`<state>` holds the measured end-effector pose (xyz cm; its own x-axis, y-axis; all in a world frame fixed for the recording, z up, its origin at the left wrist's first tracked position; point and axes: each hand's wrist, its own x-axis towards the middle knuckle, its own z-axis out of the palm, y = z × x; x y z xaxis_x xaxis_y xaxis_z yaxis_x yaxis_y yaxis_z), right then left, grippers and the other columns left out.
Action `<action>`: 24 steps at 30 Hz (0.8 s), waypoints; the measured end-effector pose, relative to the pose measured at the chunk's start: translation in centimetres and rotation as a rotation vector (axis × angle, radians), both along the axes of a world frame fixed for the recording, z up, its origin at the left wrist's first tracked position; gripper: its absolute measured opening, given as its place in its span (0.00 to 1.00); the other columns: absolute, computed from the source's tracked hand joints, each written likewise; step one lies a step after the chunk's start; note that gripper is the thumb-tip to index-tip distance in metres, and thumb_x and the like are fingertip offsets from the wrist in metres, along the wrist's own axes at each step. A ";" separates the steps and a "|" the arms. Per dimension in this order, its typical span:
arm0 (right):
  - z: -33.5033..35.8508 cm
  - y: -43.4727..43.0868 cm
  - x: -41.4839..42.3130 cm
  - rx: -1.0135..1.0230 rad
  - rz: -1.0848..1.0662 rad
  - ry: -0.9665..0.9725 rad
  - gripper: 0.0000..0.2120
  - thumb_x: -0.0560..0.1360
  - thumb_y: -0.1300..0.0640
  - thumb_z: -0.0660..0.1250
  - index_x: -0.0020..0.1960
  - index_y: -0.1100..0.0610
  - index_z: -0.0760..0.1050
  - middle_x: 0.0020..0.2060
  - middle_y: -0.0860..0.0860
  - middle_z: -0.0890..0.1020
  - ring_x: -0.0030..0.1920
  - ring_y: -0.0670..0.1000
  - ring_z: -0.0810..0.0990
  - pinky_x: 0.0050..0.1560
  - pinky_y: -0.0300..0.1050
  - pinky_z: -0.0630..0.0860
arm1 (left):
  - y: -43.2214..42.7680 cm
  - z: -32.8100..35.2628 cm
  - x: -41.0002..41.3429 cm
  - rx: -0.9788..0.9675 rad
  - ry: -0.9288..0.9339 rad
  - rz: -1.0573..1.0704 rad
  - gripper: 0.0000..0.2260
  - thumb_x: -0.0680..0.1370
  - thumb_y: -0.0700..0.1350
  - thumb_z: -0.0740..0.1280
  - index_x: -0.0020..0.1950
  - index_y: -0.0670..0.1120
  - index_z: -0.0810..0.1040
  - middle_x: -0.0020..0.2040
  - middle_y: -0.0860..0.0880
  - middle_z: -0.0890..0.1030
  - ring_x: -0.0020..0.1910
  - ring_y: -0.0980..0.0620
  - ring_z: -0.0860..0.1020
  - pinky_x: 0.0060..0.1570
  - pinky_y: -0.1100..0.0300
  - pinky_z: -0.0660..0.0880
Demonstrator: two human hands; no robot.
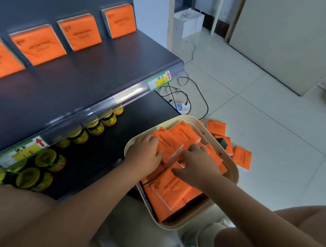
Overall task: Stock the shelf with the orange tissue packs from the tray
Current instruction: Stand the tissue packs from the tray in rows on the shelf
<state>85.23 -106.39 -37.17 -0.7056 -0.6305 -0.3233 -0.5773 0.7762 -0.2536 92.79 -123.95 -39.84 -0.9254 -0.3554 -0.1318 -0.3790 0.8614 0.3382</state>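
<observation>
Both hands in tray (189, 118): left hand (145, 150) flat on packs (184, 137), right hand (198, 163) pinching a tilted pack (174, 155); tray overhangs lower shelf (139, 122), so pressing down may tip and spill it.

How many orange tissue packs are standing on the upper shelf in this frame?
4, in a row on the upper shelf: leftmost pack, cut by the frame edge; second pack; third pack; rightmost pack. More may sit out of frame to the left.

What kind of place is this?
Probably a small shop, or a mock-up of one: a shelf with price tags on its edge, orange tissue packs lined up on it, jars beneath.
</observation>
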 end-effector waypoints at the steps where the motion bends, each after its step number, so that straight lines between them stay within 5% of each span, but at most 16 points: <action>1: 0.0 0.0 0.0 0.025 0.021 -0.004 0.24 0.68 0.33 0.67 0.59 0.45 0.78 0.57 0.46 0.71 0.62 0.51 0.68 0.51 0.47 0.78 | -0.1 0.0 -0.2 -0.002 -0.011 0.005 0.11 0.80 0.55 0.67 0.59 0.53 0.73 0.61 0.54 0.76 0.62 0.50 0.74 0.58 0.48 0.78; 7: -0.4 0.0 0.6 0.110 0.076 0.027 0.32 0.66 0.31 0.71 0.65 0.44 0.77 0.59 0.47 0.69 0.62 0.51 0.66 0.57 0.49 0.75 | -0.7 -0.2 -1.7 0.050 -0.140 0.033 0.36 0.74 0.57 0.74 0.77 0.53 0.62 0.74 0.50 0.70 0.73 0.43 0.69 0.64 0.41 0.75; 18: -0.6 -0.5 2.5 0.041 0.061 -0.061 0.23 0.69 0.39 0.75 0.63 0.40 0.77 0.61 0.39 0.77 0.69 0.52 0.66 0.66 0.56 0.65 | -0.5 0.2 -2.1 0.127 -0.144 0.168 0.38 0.61 0.56 0.82 0.67 0.53 0.71 0.62 0.45 0.72 0.62 0.41 0.74 0.60 0.44 0.75; 24: -0.7 -0.7 2.9 0.002 -0.017 -0.163 0.21 0.70 0.45 0.78 0.59 0.45 0.75 0.55 0.45 0.78 0.60 0.51 0.73 0.59 0.49 0.73 | -1.0 0.2 -1.7 0.284 -0.067 0.234 0.30 0.64 0.54 0.82 0.60 0.50 0.74 0.55 0.50 0.78 0.56 0.48 0.79 0.56 0.48 0.79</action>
